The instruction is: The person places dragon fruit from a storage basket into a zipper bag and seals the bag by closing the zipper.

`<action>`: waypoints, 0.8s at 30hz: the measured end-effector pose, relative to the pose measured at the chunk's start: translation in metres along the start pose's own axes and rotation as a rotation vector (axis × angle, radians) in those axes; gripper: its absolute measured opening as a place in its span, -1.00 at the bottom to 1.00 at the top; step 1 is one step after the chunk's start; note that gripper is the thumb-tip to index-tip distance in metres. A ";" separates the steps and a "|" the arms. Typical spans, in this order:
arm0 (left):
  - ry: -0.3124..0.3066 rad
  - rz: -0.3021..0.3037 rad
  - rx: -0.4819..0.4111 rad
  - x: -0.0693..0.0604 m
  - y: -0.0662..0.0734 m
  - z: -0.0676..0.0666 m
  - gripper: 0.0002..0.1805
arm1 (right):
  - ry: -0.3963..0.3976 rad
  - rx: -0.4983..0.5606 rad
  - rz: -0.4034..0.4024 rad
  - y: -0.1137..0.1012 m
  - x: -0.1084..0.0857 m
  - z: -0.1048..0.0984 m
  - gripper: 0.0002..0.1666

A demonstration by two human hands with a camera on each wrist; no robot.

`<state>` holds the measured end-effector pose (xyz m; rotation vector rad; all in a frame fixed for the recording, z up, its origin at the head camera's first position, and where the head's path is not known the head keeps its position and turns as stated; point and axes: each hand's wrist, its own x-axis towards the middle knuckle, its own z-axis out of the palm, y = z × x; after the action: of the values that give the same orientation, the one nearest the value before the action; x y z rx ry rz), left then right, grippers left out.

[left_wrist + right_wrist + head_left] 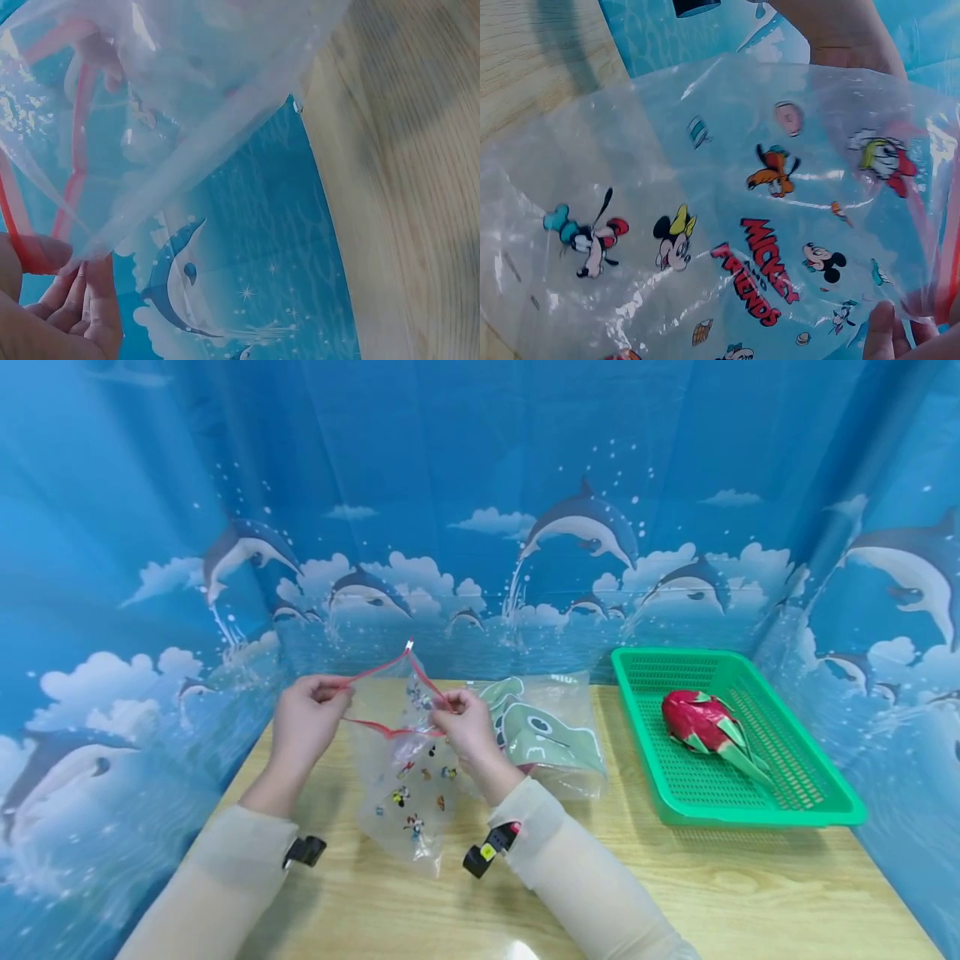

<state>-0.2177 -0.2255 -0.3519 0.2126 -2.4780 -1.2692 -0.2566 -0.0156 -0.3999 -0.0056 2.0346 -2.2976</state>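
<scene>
A clear plastic bag [405, 785] with small cartoon figures and a red zip edge hangs above the table, its mouth spread apart. The left hand [309, 714] pinches one side of the red edge; in the left wrist view that hand [64, 307] has thumb and fingers closed on a corner. On the other side, the right hand [468, 731] pinches the red edge. Cartoon prints and red lettering cover the bag [667, 225] in the right wrist view, where fingertips of the right hand [907, 337] show at the lower right. Nothing is seen inside the bag.
Behind the right hand, another clear bag [555, 735] with a green cartoon creature lies on the wooden table [712, 893]. At the right, a green basket [663, 793] holds a red dragon fruit shape [693, 722] with green tips. Blue dolphin curtains [450, 468] surround the table.
</scene>
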 end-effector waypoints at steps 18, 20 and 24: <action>0.035 0.024 0.008 -0.001 -0.006 0.011 -0.75 | 0.194 -0.060 -0.094 0.005 0.007 -0.006 -0.84; 0.005 0.016 0.019 -0.002 -0.005 0.012 -0.75 | 0.195 -0.081 -0.096 0.005 0.007 -0.007 -0.85; -0.055 0.000 0.045 -0.003 -0.002 0.015 -0.72 | 0.164 -0.148 -0.103 0.005 0.005 -0.009 -0.80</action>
<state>-0.2205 -0.2148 -0.3621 0.1910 -2.5548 -1.2358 -0.2617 -0.0079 -0.4060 0.0740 2.3329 -2.2682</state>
